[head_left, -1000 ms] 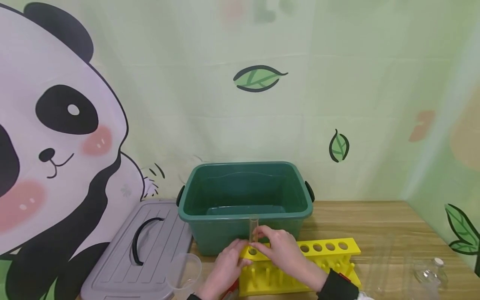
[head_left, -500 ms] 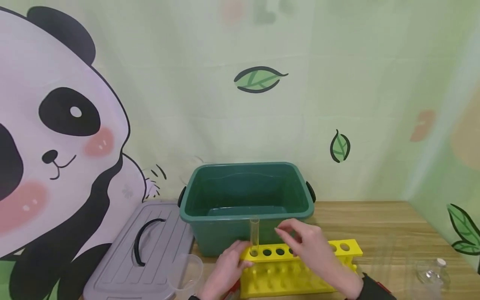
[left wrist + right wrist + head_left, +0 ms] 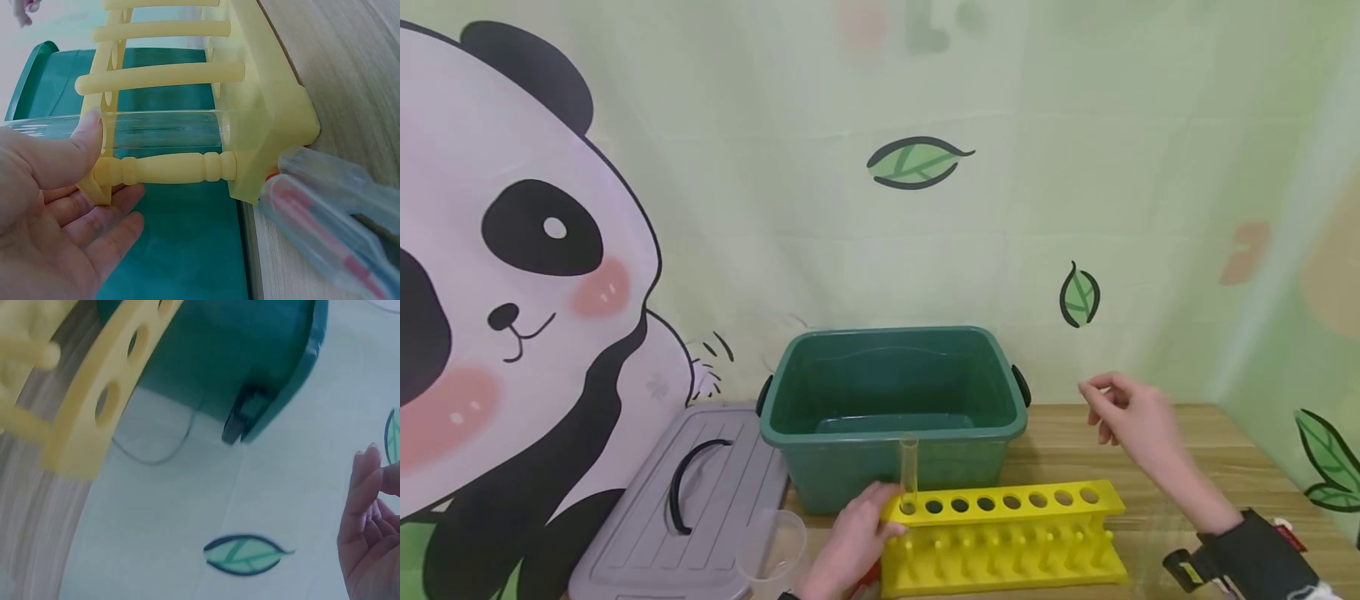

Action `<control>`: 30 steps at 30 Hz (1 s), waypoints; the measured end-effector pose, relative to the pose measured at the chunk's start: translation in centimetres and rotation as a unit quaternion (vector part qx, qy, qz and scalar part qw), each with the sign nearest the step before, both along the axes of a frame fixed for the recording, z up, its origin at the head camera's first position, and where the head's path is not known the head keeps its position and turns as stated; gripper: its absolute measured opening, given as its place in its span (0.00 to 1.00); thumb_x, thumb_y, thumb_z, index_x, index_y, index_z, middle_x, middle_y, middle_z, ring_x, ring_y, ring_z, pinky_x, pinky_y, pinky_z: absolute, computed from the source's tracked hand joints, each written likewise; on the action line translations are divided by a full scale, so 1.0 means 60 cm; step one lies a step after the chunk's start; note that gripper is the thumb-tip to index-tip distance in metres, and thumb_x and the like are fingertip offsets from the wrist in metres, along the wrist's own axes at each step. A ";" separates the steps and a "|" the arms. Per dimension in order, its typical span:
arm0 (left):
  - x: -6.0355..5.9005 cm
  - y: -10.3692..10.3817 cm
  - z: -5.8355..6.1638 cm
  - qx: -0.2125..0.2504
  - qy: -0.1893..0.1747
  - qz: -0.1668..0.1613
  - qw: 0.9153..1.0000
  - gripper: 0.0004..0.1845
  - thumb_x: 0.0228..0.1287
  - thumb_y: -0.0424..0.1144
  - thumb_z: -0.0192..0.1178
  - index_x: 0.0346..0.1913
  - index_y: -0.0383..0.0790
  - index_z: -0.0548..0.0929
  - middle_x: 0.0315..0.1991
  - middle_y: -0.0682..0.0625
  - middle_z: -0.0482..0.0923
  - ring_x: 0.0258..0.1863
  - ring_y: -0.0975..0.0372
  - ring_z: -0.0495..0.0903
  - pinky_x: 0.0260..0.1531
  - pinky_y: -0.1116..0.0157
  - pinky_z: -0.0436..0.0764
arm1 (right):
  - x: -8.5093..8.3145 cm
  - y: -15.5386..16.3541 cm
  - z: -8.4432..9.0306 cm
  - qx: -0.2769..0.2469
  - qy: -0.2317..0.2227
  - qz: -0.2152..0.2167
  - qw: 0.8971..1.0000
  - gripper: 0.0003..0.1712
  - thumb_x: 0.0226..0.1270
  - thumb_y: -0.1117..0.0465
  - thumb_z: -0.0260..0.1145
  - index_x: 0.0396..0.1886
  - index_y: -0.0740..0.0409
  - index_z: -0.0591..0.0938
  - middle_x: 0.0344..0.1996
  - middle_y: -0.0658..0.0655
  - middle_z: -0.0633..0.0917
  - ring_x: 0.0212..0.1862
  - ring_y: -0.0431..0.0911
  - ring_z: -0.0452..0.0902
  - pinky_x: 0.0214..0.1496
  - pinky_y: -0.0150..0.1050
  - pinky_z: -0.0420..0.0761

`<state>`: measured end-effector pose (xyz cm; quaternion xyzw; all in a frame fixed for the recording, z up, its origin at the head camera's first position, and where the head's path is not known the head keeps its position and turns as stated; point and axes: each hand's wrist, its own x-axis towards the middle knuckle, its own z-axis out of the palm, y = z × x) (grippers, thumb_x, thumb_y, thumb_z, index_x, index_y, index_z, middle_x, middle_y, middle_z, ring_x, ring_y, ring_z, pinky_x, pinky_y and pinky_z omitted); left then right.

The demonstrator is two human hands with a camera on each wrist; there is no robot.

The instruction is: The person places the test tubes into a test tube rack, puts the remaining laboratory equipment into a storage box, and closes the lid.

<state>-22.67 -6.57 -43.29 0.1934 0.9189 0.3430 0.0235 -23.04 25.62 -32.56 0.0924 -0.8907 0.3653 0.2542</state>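
Note:
A yellow test tube rack [image 3: 1004, 515] stands on the wooden table, with a row of round holes along its top bar. One clear test tube [image 3: 908, 467] stands upright in the leftmost hole. My left hand [image 3: 853, 542] grips the rack's left end. The left wrist view shows the thumb [image 3: 87, 134] on the top bar beside the tube, and other fingers passing round the bar's other side. To the right, my right hand [image 3: 1138, 421] is in the air beyond the rack, fingers loosely bent and holding nothing. It appears at the edge of the right wrist view.
Behind the rack sits a green bin [image 3: 850, 467] with black handles. Its grey lid [image 3: 625, 525] lies at left, and a clear plastic cup [image 3: 772, 546] is near the lid. Clear tubular items, one with red inside [image 3: 331, 234], lie beside the rack's left end.
My right hand has let go of the test tube and moved away to the right, above the table. The tube stays in the end hole. My left hand keeps its place on the rack.

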 end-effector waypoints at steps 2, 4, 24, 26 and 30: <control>-0.001 0.000 -0.001 0.000 0.002 0.001 1.000 0.21 0.55 0.38 0.62 0.53 0.37 0.74 0.46 0.48 0.72 0.39 0.57 0.71 0.46 0.53 0.71 | -0.003 0.017 0.001 0.007 -0.012 -0.008 1.000 0.16 0.67 0.57 0.56 0.37 0.68 0.78 0.14 0.52 0.76 0.13 0.46 0.70 0.13 0.35 0.70; -0.001 0.000 -0.001 0.000 0.005 0.000 1.000 0.21 0.55 0.38 0.62 0.52 0.37 0.74 0.46 0.48 0.72 0.39 0.58 0.71 0.46 0.54 0.71 | -0.006 0.034 -0.002 0.016 -0.026 -0.015 0.999 0.17 0.68 0.56 0.56 0.37 0.69 0.77 0.14 0.52 0.76 0.14 0.47 0.70 0.13 0.35 0.70; -0.001 0.001 -0.004 -0.020 0.025 -0.007 0.999 0.21 0.54 0.38 0.63 0.51 0.37 0.75 0.45 0.48 0.73 0.40 0.58 0.72 0.45 0.55 0.73 | -0.019 0.152 -0.093 0.134 -0.263 -0.051 0.954 0.15 0.63 0.65 0.57 0.16 0.62 0.72 0.08 0.51 0.72 0.12 0.43 0.67 0.18 0.37 0.69; -0.001 -0.001 -0.004 -0.019 0.030 -0.010 0.999 0.21 0.54 0.38 0.63 0.51 0.37 0.75 0.45 0.47 0.73 0.40 0.57 0.72 0.45 0.55 0.73 | -0.020 0.156 -0.103 0.135 -0.270 -0.046 0.952 0.18 0.61 0.66 0.58 0.11 0.59 0.70 0.06 0.50 0.70 0.11 0.41 0.65 0.17 0.37 0.69; -0.001 -0.003 -0.005 -0.013 0.040 -0.015 0.999 0.21 0.54 0.37 0.63 0.51 0.36 0.75 0.45 0.47 0.73 0.40 0.57 0.73 0.44 0.54 0.73 | -0.022 0.160 -0.119 0.133 -0.269 -0.036 0.953 0.23 0.58 0.67 0.60 0.05 0.56 0.67 0.03 0.48 0.67 0.08 0.39 0.61 0.15 0.36 0.68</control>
